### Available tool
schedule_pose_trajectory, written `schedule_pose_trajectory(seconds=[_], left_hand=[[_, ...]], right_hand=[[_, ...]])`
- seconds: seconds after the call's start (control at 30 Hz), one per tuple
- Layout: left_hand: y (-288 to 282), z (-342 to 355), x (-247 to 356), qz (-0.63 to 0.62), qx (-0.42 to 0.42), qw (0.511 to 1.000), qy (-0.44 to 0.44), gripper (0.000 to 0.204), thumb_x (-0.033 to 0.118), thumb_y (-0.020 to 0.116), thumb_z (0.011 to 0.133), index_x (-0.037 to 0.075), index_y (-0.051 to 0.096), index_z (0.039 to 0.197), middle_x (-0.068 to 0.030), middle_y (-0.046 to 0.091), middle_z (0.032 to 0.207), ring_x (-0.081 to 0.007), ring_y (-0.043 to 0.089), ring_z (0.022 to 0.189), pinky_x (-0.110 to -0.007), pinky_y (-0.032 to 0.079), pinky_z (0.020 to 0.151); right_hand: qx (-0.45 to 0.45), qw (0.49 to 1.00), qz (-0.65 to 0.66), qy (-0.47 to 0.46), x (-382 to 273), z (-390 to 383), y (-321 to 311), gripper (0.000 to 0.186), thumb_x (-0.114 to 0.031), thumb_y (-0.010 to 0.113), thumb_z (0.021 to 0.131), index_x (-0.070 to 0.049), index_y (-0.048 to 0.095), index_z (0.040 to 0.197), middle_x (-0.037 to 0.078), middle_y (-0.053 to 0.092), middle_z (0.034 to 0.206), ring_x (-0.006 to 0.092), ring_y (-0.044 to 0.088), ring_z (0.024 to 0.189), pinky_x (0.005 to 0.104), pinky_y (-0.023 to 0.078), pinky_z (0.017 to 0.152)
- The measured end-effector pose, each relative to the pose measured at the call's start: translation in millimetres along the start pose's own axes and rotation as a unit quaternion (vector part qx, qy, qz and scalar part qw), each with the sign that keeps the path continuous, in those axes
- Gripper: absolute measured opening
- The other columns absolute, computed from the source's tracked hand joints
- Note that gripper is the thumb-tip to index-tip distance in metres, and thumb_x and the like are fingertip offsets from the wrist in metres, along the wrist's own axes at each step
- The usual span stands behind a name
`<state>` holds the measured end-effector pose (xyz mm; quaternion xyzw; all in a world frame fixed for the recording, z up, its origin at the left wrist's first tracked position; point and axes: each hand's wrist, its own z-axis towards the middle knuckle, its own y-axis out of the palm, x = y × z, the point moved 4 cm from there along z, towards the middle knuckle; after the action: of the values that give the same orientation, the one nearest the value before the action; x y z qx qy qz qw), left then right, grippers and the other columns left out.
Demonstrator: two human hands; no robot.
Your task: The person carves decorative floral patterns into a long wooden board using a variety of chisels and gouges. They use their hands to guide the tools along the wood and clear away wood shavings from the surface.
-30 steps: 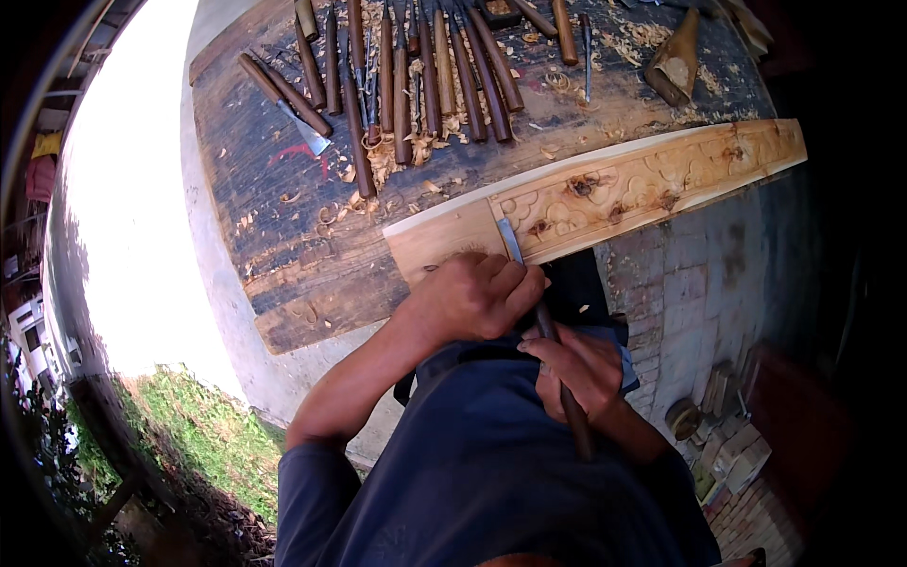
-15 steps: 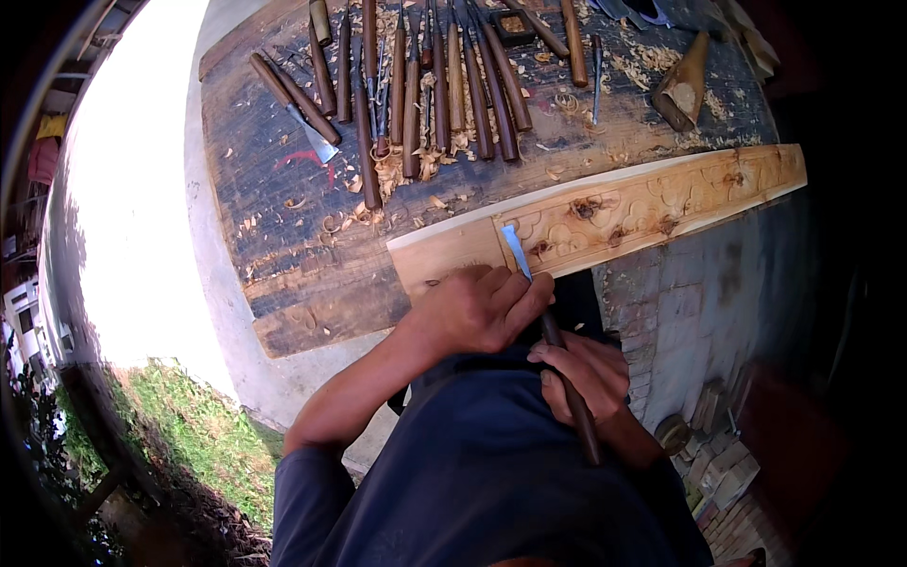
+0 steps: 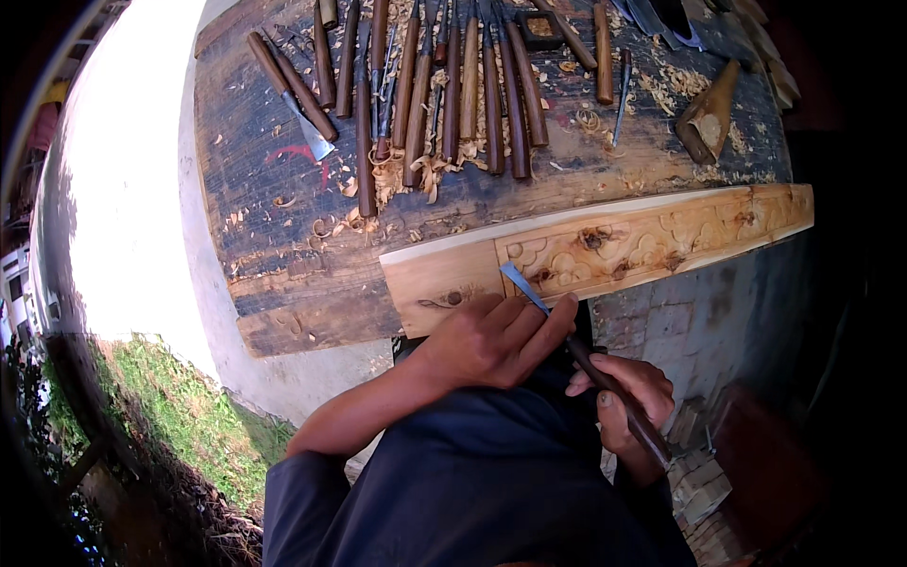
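Note:
A long pale wooden board (image 3: 690,231) with carved scrolls and dark knots lies along the bench's near edge, its left end plain. A flat-bladed chisel (image 3: 520,282) lies diagonally over the board, blade tip at the start of the carving. My left hand (image 3: 491,340) is closed by the blade at the board's near edge, fingertips curled onto the chisel. My right hand (image 3: 638,395) grips the dark wooden handle (image 3: 614,387) lower down, near my body.
Many wood-handled chisels (image 3: 416,113) lie among shavings on the worn bench (image 3: 246,283). A wooden mallet (image 3: 709,113) and small dark box (image 3: 539,33) are at the back. Stacked wood pieces (image 3: 699,472) stand on the floor at lower right, grass (image 3: 189,416) at lower left.
The chisel now slants further, its handle end swung to the right with my right hand. My left hand has shifted slightly rightward. The bench and board appear lower in the view.

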<state>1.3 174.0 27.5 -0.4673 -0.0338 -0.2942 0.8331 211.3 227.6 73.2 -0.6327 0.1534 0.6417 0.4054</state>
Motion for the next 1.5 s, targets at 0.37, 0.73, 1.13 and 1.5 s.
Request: schedule_pose_trajectory(seconds=[0.37, 0.73, 1.13, 1.5], left_hand=[[17, 10, -7, -0.002, -0.032, 0.994, -0.105, 0.054, 0.010, 0.072, 0.087, -0.007, 0.068, 0.138, -0.0045, 0.058, 0.088, -0.0147, 0.064, 0.072, -0.031, 0.053, 0.057], [17, 13, -9, -0.018, -0.038, 0.987, -0.158, 0.042, 0.007, 0.078, 0.091, -0.004, 0.070, 0.131, -0.0021, 0.057, 0.082, -0.0155, 0.063, 0.065, -0.032, 0.050, 0.055], [17, 13, -10, -0.036, -0.017, 0.986, -0.162, 0.044, 0.003, 0.077, 0.088, -0.003, 0.069, 0.130, -0.0032, 0.056, 0.080, -0.0174, 0.064, 0.065, -0.035, 0.052, 0.056], [19, 10, -12, -0.035, -0.006, 0.986, -0.165, 0.040, 0.001, 0.076, 0.088, -0.001, 0.070, 0.127, -0.0025, 0.056, 0.079, -0.0168, 0.063, 0.063, -0.035, 0.052, 0.054]], right_hand=[[-0.019, 0.998, 0.036, 0.045, 12, 43, -34, 0.025, -0.001, 0.070, 0.103, 0.007, 0.078, 0.125, 0.018, 0.082, 0.090, 0.0272, 0.083, 0.077, 0.0374, 0.068, 0.075], [-0.048, 0.998, 0.015, 0.046, 10, 63, -38, 0.024, 0.007, 0.072, 0.097, 0.006, 0.081, 0.119, 0.018, 0.083, 0.089, 0.0256, 0.084, 0.075, 0.0358, 0.069, 0.072], [-0.048, 0.997, 0.007, 0.051, -1, 68, -36, 0.023, 0.009, 0.071, 0.097, 0.006, 0.081, 0.118, 0.019, 0.084, 0.090, 0.0254, 0.085, 0.076, 0.0358, 0.070, 0.071], [-0.040, 0.998, -0.026, 0.051, -3, 60, -27, 0.025, 0.011, 0.070, 0.094, 0.007, 0.080, 0.117, 0.018, 0.083, 0.088, 0.0262, 0.085, 0.078, 0.0365, 0.070, 0.072]])
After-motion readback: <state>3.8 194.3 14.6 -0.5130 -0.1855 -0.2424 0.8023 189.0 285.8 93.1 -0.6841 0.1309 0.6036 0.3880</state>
